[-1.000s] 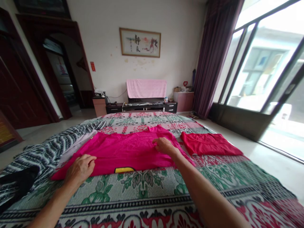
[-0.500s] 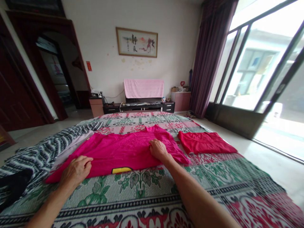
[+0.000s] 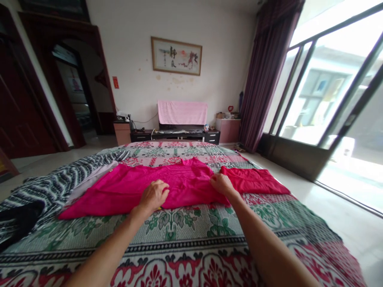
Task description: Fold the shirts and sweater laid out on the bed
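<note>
A bright pink T-shirt [image 3: 119, 191] lies spread and folded over, wide across the bed, with slight wrinkles. My left hand [image 3: 154, 194] is closed with curled fingers on its front middle, thumb against the forefinger; a sliver of yellow print peeks out beside it. At the shirt's right end my right hand [image 3: 223, 184] has its fingers closed on the cloth, the fingertips partly hidden. Just beyond that hand is a folded red garment [image 3: 257, 180], lying flat.
Under everything is a patterned bedspread [image 3: 173, 251]. A black-and-white striped cloth [image 3: 60, 189] is heaped at the left, with a pale cloth [image 3: 92, 181] beside it and a black cloth [image 3: 24, 219] nearer. Past the bed stands a low cabinet [image 3: 140, 137]; glass doors [image 3: 311, 95] are at right.
My left hand has moved right, from the shirt's left part to its middle. My right hand has shifted right to the shirt's end. Most of the yellow print is now out of sight.
</note>
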`<action>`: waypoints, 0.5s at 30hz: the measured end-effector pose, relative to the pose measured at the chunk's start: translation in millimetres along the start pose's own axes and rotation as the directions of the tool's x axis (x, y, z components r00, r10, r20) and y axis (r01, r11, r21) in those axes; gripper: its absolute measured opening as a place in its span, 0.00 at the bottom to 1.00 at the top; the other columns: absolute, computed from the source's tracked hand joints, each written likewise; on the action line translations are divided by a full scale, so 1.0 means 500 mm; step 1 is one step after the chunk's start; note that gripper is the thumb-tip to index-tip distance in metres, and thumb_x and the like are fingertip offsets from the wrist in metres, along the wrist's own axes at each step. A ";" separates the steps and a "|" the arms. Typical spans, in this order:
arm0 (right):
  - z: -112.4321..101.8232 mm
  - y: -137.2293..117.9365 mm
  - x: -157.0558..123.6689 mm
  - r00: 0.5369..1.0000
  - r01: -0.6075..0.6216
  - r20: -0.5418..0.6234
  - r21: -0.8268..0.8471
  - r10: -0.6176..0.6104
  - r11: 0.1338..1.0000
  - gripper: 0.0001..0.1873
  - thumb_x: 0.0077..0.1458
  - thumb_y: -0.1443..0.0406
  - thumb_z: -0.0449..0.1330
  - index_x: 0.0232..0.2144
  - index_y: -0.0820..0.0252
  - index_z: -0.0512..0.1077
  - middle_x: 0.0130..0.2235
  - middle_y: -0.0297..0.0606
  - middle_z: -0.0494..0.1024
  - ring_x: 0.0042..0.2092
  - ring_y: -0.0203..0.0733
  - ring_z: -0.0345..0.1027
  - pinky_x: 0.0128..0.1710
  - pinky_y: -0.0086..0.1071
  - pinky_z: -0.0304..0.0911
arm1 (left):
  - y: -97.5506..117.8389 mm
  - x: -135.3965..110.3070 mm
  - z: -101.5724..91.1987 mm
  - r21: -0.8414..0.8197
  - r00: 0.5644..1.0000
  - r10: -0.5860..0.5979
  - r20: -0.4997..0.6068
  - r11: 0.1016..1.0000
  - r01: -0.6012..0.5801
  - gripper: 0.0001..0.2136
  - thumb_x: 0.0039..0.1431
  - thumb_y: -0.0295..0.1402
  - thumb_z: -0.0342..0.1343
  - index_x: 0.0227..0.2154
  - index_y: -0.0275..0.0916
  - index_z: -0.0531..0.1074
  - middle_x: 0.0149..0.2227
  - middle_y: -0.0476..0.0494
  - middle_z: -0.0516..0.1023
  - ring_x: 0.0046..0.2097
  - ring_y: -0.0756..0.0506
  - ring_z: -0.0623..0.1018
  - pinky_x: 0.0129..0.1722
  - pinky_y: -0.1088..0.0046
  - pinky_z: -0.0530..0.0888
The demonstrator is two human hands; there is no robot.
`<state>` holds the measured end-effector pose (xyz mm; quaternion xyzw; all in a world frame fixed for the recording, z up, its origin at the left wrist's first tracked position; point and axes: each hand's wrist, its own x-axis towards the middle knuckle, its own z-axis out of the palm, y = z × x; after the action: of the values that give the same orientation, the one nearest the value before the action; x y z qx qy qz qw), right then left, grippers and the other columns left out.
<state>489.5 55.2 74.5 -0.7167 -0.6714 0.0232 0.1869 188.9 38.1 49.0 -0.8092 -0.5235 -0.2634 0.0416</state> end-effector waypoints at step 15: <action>0.027 0.019 -0.001 0.989 0.065 -0.138 0.135 -0.046 0.989 0.12 0.52 0.65 0.55 0.32 0.59 0.79 0.33 0.40 0.80 0.35 0.41 0.73 0.33 0.29 0.60 | 0.109 0.061 0.106 -0.116 0.992 -0.115 -0.056 0.987 0.108 0.14 0.57 0.26 0.49 0.45 0.42 0.71 0.39 0.44 0.77 0.42 0.46 0.75 0.45 0.71 0.69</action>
<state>494.8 57.8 59.0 -0.6829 -0.6738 0.0166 0.2818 266.1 56.8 29.1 -0.7710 -0.5509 -0.3195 -0.0029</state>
